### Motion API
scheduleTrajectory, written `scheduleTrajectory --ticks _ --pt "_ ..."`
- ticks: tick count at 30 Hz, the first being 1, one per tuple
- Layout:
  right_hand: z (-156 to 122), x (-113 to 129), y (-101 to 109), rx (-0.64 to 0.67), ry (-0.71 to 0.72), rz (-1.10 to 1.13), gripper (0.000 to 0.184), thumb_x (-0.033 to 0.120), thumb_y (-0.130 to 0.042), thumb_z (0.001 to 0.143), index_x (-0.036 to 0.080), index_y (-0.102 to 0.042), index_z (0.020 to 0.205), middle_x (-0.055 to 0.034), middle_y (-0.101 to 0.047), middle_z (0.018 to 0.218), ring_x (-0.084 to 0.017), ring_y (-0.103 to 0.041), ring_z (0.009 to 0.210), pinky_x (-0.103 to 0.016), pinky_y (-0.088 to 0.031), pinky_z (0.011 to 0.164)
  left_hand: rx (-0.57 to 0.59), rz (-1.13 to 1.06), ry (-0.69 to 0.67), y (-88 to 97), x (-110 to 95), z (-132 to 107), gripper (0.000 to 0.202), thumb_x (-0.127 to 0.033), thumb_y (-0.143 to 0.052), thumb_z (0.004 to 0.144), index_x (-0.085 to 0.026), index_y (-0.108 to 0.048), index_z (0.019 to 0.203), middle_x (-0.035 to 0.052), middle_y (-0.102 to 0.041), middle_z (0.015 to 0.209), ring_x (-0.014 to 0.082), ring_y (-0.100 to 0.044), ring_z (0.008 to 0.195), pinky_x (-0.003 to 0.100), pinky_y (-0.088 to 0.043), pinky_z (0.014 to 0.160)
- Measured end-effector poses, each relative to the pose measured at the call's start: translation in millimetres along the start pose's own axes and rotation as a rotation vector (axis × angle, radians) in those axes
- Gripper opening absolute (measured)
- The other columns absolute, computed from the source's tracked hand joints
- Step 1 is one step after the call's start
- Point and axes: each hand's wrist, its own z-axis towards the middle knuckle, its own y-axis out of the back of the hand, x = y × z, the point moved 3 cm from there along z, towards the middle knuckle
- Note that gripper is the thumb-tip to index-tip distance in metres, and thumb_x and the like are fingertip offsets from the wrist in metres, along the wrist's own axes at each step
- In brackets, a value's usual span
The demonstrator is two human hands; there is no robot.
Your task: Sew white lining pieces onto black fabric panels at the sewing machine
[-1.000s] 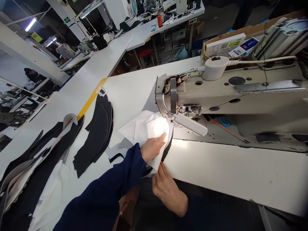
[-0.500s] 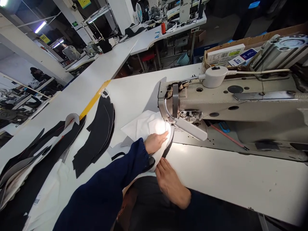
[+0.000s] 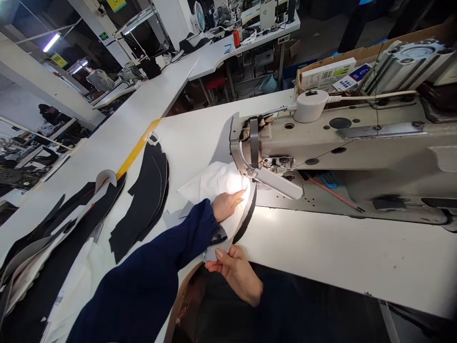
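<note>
Cloth: white, left of machine, far of right hand.
Black edge: long curve, near to far, right of left fingers.
Left hand: nearer machine; fingers loosely spread on cloth, gripping nothing.
Right hand: near end, thumb and fingers pinching grey flap.
Change: right hand turned from back-up to thumb-up, shifted left.

Fabric lies toward the near edge of the table — sewing machine right, cut pieces, apparently stacked, left.
</note>
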Motion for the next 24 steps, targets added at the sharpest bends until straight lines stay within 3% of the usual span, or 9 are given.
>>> scheduleTrajectory --ticks 3,5,7,10,12,15,17,19,24 --pt "-8 -13 12 -0.087 0.068 -0.036 0.031 0.044 -0.073 0.071 0.015 -0.060 0.072 -0.0007 -0.062 0.066 -0.015 -0.062 0.064 -0.029 -0.047 0.066 0.021 0.203 0.017 -9.2 13 -10 0.045 -0.035 -0.030 0.095 -0.022 -0.040 0.137 0.0079 -0.068 0.092 0.0206 -0.064 0.082 0.031 -0.048 0.073" --pt "-10 -19 18 -0.097 0.086 -0.107 0.033 0.047 -0.071 0.072 0.015 -0.060 0.074 -0.0015 -0.063 0.069 -0.015 -0.062 0.064 -0.030 -0.047 0.066 -0.004 0.224 0.012 -5.0 14 -16 0.045 -0.033 -0.030 0.095 -0.023 -0.036 0.138 0.0072 -0.065 0.095 0.0196 -0.062 0.084 0.030 -0.048 0.071" --pt "-9 -22 22 -0.094 0.088 -0.185 0.035 0.050 -0.068 0.074 0.015 -0.060 0.078 -0.0029 -0.064 0.072 -0.016 -0.062 0.066 -0.032 -0.047 0.068 -0.068 0.172 -0.034 5.5 4 -21 0.045 -0.031 -0.031 0.094 -0.026 -0.036 0.138 0.0072 -0.058 0.109 0.0181 -0.058 0.092 0.029 -0.048 0.075" --pt "-9 -14 23 -0.105 0.103 -0.347 0.038 0.053 -0.059 0.080 0.015 -0.059 0.080 -0.0038 -0.065 0.070 -0.017 -0.061 0.066 -0.034 -0.048 0.068 -0.118 0.097 -0.187 18.4 -20 -30 0.038 -0.034 -0.036 0.092 -0.029 -0.050 0.126 0.0050 -0.038 0.136 0.0201 -0.045 0.112 0.032 -0.044 0.088" --pt "-13 0 21 -0.090 0.174 -0.603 0.035 0.049 -0.050 0.087 0.016 -0.059 0.082 -0.0048 -0.065 0.074 -0.019 -0.061 0.070 -0.035 -0.049 0.069 -0.087 0.106 -0.266 18.1 -31 -34 0.034 -0.039 -0.039 0.090 -0.028 -0.057 0.117 0.0013 -0.033 0.142 0.0236 -0.039 0.118 0.037 -0.041 0.092" --pt "-24 17 11 0.080 0.415 -1.244 0.026 0.027 -0.037 0.094 0.016 -0.060 0.100 -0.0084 -0.064 0.100 -0.021 -0.058 0.095 -0.037 -0.048 0.083 -0.055 0.142 -0.314 9.3 -34 -35 0.033 -0.038 -0.042 0.088 -0.026 -0.057 0.114 0.0001 -0.038 0.140 0.0252 -0.037 0.117 0.040 -0.039 0.092" --pt "-30 16 9 0.179 0.629 -1.693 0.032 0.014 -0.036 0.091 0.014 -0.055 0.116 -0.0116 -0.059 0.115 -0.024 -0.051 0.110 -0.043 -0.042 0.095 -0.065 0.153 -0.326 2.9 -32 -33 0.035 -0.038 -0.045 0.085 -0.025 -0.056 0.116 0.0015 -0.041 0.139 0.0259 -0.036 0.117 0.040 -0.039 0.091" --pt "-32 6 12 0.165 0.795 -2.040 0.038 0.010 -0.039 0.087 0.008 -0.051 0.123 -0.0161 -0.055 0.122 -0.027 -0.046 0.117 -0.048 -0.037 0.100 -0.085 0.162 -0.325 -1.8 -30 -31 0.039 -0.039 -0.048 0.083 -0.024 -0.055 0.118 0.0029 -0.042 0.138 0.0268 -0.036 0.117 0.040 -0.040 0.088" --pt "-28 -21 23 0.108 0.801 -2.441 0.046 0.012 -0.047 0.080 -0.002 -0.048 0.124 -0.0237 -0.047 0.129 -0.032 -0.042 0.122 -0.050 -0.030 0.106 -0.148 0.179 -0.288 -7.2 -31 -30 0.042 -0.040 -0.052 0.078 -0.027 -0.054 0.118 0.0012 -0.042 0.138 0.0284 -0.038 0.115 0.040 -0.039 0.083"
